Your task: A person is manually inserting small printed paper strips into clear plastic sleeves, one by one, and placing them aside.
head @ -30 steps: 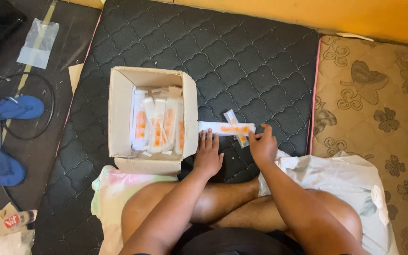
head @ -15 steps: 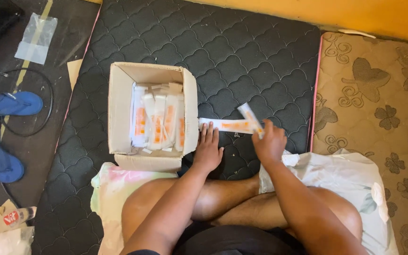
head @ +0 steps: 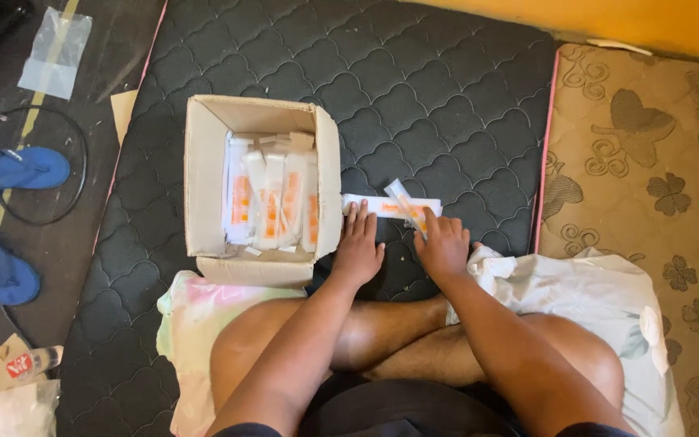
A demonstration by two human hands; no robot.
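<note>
A long white-and-orange carton (head: 390, 206) lies flat on the black quilted mattress (head: 414, 97), just right of an open cardboard box (head: 204, 186). My left hand (head: 357, 247) rests flat with its fingertips on the carton's left end. At the carton's right end, my right hand (head: 443, 243) pinches a thin clear-wrapped sachet (head: 404, 200) that slants up and to the left. The box holds several similar white-and-orange cartons (head: 273, 201) standing side by side.
My crossed bare legs sit on a pale floral cloth (head: 608, 299). A brown flowered mat (head: 649, 162) lies to the right. On the dark floor to the left are two blue sandals (head: 14, 170), a black cable loop, a clear plastic bag (head: 54, 53) and paper scraps.
My right hand has lifted the sachet off the mattress and brought it over the carton's right end, then shifted slightly left. My left hand stays on the carton.
</note>
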